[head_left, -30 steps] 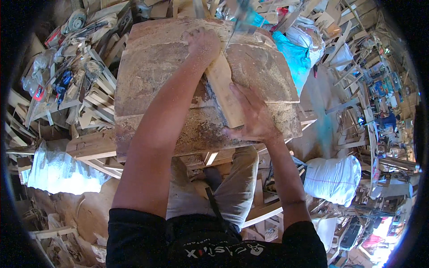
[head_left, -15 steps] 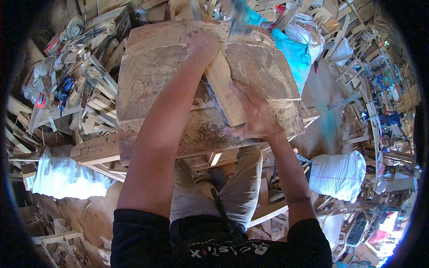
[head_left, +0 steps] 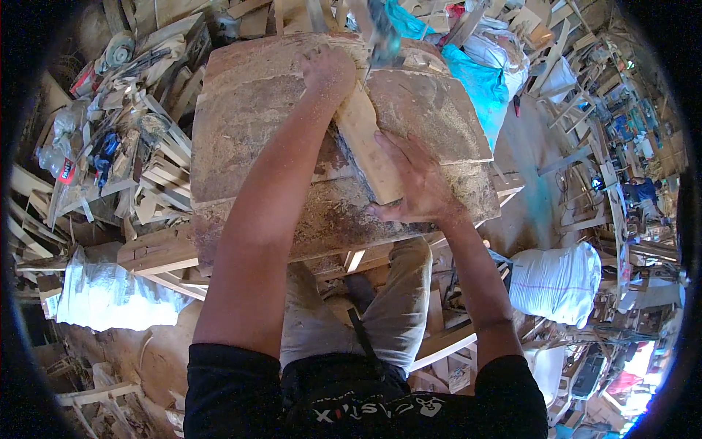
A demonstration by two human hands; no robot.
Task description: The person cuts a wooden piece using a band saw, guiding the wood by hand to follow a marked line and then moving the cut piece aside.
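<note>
A pale wooden board point(head_left: 363, 139) with a dark rough edge lies slanted on the dusty saw table point(head_left: 256, 124). My left hand point(head_left: 329, 69) is closed at its far end, fingers bent down toward the tabletop, and the wrist hides part of the wood. At the near end, my right hand point(head_left: 417, 179) grips the board, with its thumb at the end and its fingers along the right side. A thin saw blade point(head_left: 366, 74) stands upright by the board's far end, just right of my left hand. Above it hangs a blurred saw guide point(head_left: 382, 36).
Sawdust covers the table. Piled wood offcuts point(head_left: 164, 172) and a plastic bottle point(head_left: 55, 161) lie to the left. A turquoise bag point(head_left: 479, 91) stands close to the table's far right corner. White sacks point(head_left: 556, 282) sit at the right, and a wooden beam point(head_left: 157, 252) juts out at the left.
Both hands and the board stay nearly in place. The view has shifted very slightly.
</note>
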